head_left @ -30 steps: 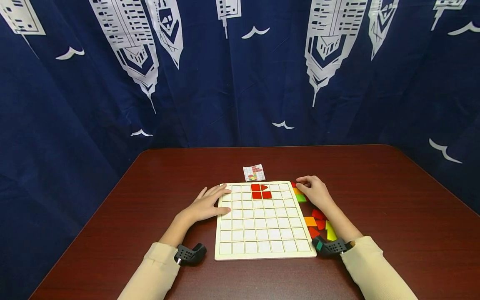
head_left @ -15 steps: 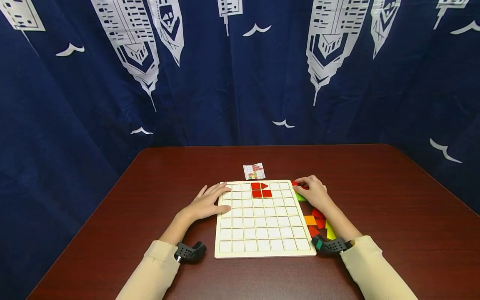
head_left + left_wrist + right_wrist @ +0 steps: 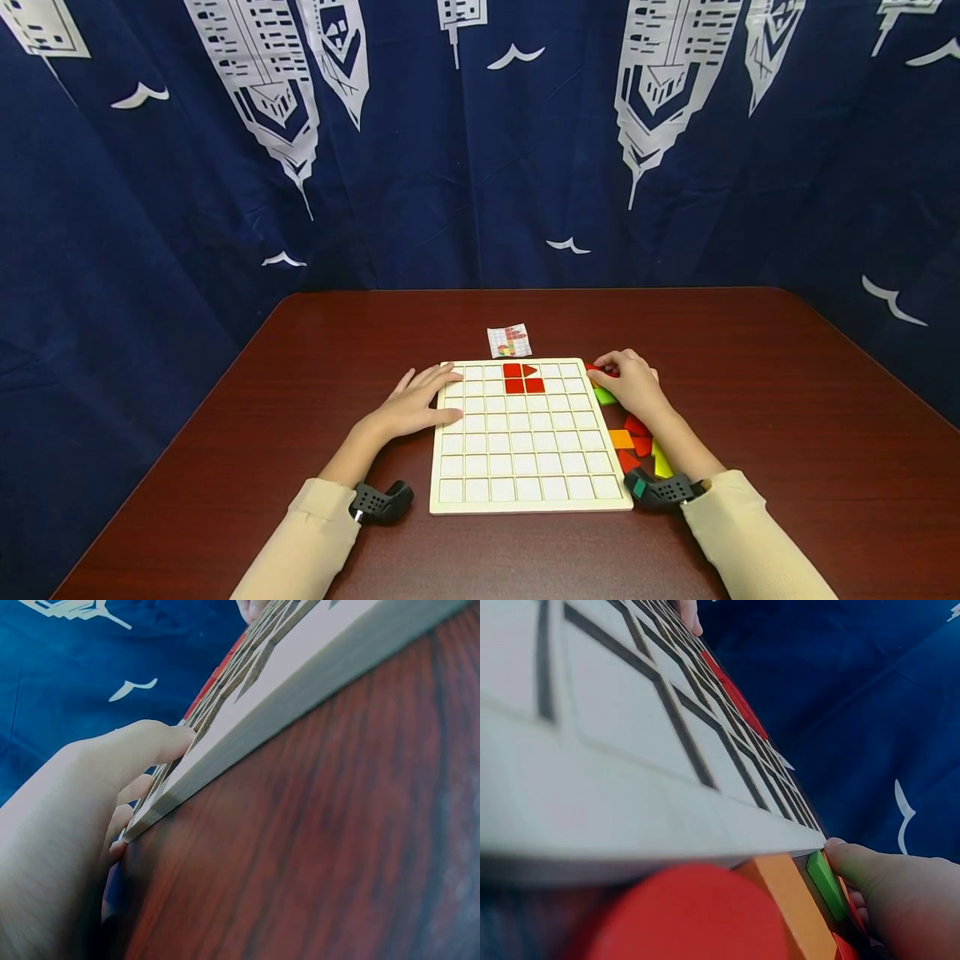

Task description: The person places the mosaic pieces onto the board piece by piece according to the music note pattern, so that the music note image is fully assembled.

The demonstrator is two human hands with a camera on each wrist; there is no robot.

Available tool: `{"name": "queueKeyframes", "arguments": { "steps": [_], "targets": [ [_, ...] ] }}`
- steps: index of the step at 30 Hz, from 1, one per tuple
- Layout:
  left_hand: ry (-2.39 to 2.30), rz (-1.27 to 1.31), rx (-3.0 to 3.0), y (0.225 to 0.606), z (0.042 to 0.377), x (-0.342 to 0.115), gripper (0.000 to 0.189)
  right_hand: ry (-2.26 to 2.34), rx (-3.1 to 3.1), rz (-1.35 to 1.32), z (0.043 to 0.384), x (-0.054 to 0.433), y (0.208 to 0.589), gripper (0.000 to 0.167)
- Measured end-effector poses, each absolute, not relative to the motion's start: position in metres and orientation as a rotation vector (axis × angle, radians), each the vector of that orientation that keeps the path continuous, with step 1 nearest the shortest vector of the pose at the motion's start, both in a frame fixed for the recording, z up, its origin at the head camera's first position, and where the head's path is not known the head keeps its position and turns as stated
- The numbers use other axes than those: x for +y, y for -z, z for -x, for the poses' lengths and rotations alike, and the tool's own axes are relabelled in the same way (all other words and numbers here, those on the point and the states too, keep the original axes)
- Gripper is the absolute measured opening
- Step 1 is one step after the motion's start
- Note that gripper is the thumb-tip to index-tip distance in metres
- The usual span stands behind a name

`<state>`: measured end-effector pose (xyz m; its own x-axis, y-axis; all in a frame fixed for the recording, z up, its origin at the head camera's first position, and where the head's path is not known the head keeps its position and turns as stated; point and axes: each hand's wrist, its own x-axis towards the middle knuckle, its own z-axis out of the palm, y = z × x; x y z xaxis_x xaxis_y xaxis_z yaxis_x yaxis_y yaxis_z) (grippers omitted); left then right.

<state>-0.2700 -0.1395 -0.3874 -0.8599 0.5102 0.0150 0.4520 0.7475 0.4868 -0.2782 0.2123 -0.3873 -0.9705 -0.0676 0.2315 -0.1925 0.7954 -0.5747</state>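
A white grid board lies on the table, with several red tiles set in its upper cells. My left hand rests on the board's left edge with fingers spread; in the left wrist view its thumb lies on the rim. My right hand is at the board's upper right edge, its thumb and fingers around a red tile over the loose pieces. A green tile lies just below these fingers. The held tile's outline is mostly hidden by the fingers.
A small printed pattern card lies behind the board. To the board's right, near my right forearm, are an orange tile, a red piece and a yellow-green piece. A dark blue curtain hangs behind the table.
My right thumb and fingers have closed in around a red tile in the upper pile and shifted slightly. The left hand stays on the board; the head view tilts a little.
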Motion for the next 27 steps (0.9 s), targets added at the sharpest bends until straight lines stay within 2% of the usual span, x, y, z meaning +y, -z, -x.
{"name": "queueKeyframes", "arguments": {
  "steps": [27],
  "targets": [
    [-0.734,-0.773,2.833,0.3855,0.2683,-0.1386,0.062,-1.066,-2.742,-0.236,0.2816,0.2132,0.3884,0.021]
  ]
}}
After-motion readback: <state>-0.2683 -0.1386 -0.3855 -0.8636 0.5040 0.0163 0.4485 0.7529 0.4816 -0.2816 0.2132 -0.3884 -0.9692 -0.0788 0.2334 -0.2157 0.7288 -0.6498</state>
